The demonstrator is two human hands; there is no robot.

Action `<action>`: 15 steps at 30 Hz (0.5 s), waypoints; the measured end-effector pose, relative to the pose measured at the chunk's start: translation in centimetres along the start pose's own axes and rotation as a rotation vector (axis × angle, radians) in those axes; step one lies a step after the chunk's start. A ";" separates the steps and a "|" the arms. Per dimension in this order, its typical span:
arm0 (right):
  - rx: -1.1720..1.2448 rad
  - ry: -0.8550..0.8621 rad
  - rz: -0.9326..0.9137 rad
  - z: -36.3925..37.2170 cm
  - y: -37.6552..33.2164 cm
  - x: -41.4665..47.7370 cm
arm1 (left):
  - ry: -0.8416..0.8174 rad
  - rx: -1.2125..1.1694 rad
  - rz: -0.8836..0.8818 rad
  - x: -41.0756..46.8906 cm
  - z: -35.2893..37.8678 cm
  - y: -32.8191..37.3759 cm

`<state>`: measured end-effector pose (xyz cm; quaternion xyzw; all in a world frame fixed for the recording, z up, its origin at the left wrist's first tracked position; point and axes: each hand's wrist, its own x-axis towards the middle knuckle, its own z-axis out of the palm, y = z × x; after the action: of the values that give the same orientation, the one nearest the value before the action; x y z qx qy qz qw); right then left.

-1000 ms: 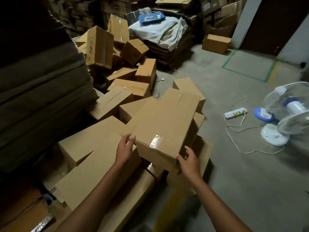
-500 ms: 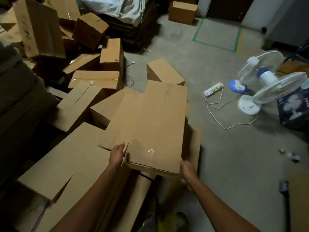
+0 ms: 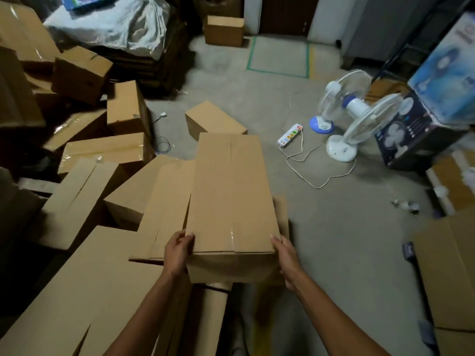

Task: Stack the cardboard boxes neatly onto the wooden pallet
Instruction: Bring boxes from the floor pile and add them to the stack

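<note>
Right now the box [image 3: 231,191] sits lower centre of the frame, long side running away from the person, its taped seam facing up. Both hands hold its near end. The left hand [image 3: 178,250] is at the near-left corner, with its fingers [image 3: 181,237] curled round the edge and the thumb on the top face. The right hand [image 3: 286,255] presses against the near-right side with its thumb hooked over the top corner; its other fingers run down the side wall and are hidden, so the box is clamped between the two palms. Whether its underside rests on the cardboard below cannot be told.

Just left of it, and partly under it, lies a loose pile of boxes [image 3: 84,196] filling the left half of the frame. To the right is bare concrete floor [image 3: 334,240]. Two white fans [image 3: 359,119] stand at upper right, with a power strip [image 3: 290,134] near them, well apart from the held box.
</note>
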<state>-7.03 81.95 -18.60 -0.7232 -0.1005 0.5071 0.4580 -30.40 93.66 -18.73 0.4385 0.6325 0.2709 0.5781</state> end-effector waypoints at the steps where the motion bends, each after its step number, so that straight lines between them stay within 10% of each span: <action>1: -0.003 0.014 -0.048 -0.6 -0.6 -0.4 | 0.005 -0.010 0.048 -0.5 0.6 0.8; 15: 0.090 0.392 -0.359 -17.7 -0.1 -14.5 | -0.501 -0.050 0.419 -14.0 13.2 6.9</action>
<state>0.90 63.23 -8.05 -0.7573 -0.1138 0.2719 0.5828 -16.68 82.60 -8.36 0.5977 0.3599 0.2833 0.6580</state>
